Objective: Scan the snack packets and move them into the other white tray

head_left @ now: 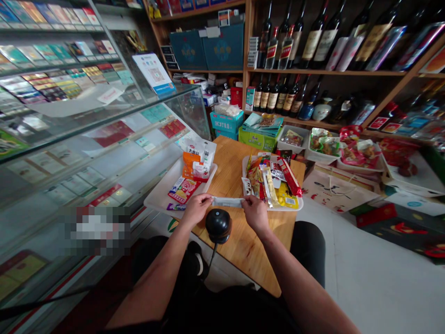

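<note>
Stretched level between my two hands is a narrow, whitish packet (227, 202); its kind is not legible. My left hand (199, 208) pinches one end and my right hand (256, 213) pinches the other. Left of them, a white tray (158, 202) holds snack packets, among them an orange pouch (190, 165) and a pink packet (188, 188). Behind my right hand, a second white tray (298, 204) is heaped with snacks, including a red packet (290, 177) and a yellow packet (287, 197). A black, dome-shaped device (218, 225) with a cord stands on the wooden table (243, 246), just below the packet.
A glass display counter (132, 139) with flat boxes runs along the left. At the back, wooden shelves (327, 70) carry wine bottles. Several white bins of packaged food (323, 150) line the right rear. A printed carton (337, 188) sits beside the table.
</note>
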`<action>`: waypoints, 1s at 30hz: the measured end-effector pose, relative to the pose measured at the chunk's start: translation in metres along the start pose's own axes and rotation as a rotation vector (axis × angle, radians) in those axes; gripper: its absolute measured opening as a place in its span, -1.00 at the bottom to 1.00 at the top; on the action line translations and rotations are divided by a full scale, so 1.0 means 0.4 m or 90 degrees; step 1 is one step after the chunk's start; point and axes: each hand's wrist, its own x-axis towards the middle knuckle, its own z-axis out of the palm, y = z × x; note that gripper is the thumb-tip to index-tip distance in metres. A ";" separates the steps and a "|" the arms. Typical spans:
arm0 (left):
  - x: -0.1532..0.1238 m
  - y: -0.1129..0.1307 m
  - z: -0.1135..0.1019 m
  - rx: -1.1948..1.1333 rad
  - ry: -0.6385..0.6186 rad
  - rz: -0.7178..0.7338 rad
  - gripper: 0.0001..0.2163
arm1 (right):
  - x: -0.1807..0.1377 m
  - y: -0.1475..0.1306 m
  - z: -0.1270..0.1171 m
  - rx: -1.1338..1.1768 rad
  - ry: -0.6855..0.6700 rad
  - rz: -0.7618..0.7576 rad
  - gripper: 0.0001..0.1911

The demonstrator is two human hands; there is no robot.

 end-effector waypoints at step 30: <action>0.080 0.276 0.077 0.071 0.073 0.097 -0.73 | 0.011 -0.031 -0.187 0.022 0.141 -0.007 -0.81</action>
